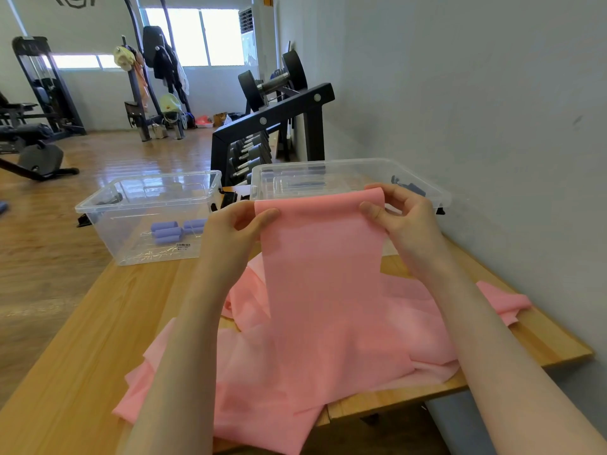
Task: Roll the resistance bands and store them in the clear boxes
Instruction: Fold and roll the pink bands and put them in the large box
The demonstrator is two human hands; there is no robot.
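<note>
Hands hold one end of a pink resistance band [322, 257] up above the wooden table [82, 349], forearms reaching forward from the near edge with the wrists raised. The left hand [230, 228] pinches the band's left top corner, thumb in front and the other fingers curled behind the sheet. The right hand [397, 211] pinches the right top corner the same way, thumb pressed on the near face and fingers bent over the top edge, where the band curls back a little. Between the two sets of fingers the top edge runs taut and nearly level. Below the fingers the band hangs as a flat strip, then spreads into loose, crumpled folds on the table between and under the forearms.

Just beyond the right fingers stands a clear box [348, 175]. Beyond and left of the left fingers stands a second clear box [144, 215], open, with rolled purple bands [170, 229] lying on its bottom.
</note>
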